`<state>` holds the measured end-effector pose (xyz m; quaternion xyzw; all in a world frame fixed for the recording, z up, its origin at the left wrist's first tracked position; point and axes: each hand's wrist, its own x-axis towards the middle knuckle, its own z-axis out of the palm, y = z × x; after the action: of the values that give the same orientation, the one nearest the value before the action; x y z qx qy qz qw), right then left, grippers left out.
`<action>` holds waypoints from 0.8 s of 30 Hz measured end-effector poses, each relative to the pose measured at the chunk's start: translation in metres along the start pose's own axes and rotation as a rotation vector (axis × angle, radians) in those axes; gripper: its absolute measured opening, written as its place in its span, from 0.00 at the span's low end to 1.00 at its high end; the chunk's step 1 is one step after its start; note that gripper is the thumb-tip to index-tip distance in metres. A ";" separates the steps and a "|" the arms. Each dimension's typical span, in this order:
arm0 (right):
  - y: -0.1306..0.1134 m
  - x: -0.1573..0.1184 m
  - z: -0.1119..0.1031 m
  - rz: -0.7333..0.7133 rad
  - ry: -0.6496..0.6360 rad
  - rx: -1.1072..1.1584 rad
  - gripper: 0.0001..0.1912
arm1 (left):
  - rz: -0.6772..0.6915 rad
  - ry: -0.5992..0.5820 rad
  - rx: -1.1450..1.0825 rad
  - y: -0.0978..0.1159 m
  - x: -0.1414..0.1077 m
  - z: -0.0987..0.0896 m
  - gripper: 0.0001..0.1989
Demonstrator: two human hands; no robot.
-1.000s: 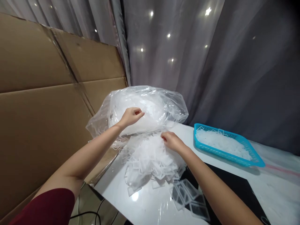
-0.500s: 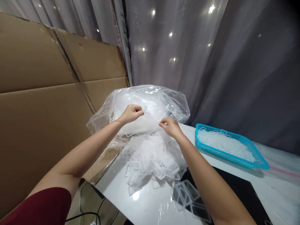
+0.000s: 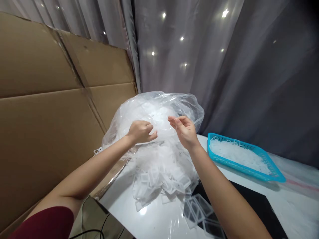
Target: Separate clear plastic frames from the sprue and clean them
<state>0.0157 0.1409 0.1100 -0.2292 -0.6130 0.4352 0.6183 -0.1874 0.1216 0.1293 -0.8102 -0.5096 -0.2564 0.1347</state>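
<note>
A large clear plastic bag (image 3: 119, 116) full of white material stands at the back of the table. In front of it, my left hand (image 3: 142, 132) has its fingers curled in and its thumb sticking out; anything inside the curl is hidden. My right hand (image 3: 185, 131) is raised before the bag's right side, thumb and fingertips pinching a thin clear strip, too fine to name surely. Below both hands lies a heap of translucent square plastic frames (image 3: 159, 177), spilling from the bag's mouth. Several more clear frames (image 3: 199, 209) lie near my right forearm.
A blue plastic basket (image 3: 279, 176) holding white pieces sits on the white table (image 3: 154, 225) at right. A black mat (image 3: 259, 205) lies under my right forearm. Tall cardboard (image 3: 45, 132) stands at left, a grey curtain (image 3: 199, 79) behind. Cables (image 3: 94, 230) hang below the table's left edge.
My right hand has risen and turned, its fingers now more upright. My left hand has moved slightly down and right, thumb further out. The bag's film has shifted, with frames showing at its left edge.
</note>
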 end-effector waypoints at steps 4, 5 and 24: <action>-0.003 -0.012 0.004 -0.046 0.052 0.107 0.12 | 0.045 0.029 0.062 0.016 0.032 -0.004 0.22; -0.003 -0.018 0.004 -0.047 0.056 0.118 0.12 | 0.046 0.009 0.061 0.015 0.043 -0.001 0.21; 0.035 0.082 0.046 0.248 -0.073 -0.186 0.15 | 0.254 0.094 0.058 0.012 0.096 -0.028 0.15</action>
<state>-0.0483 0.2143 0.1335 -0.3433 -0.6397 0.4577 0.5132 -0.1511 0.1757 0.2062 -0.8510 -0.4032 -0.2602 0.2134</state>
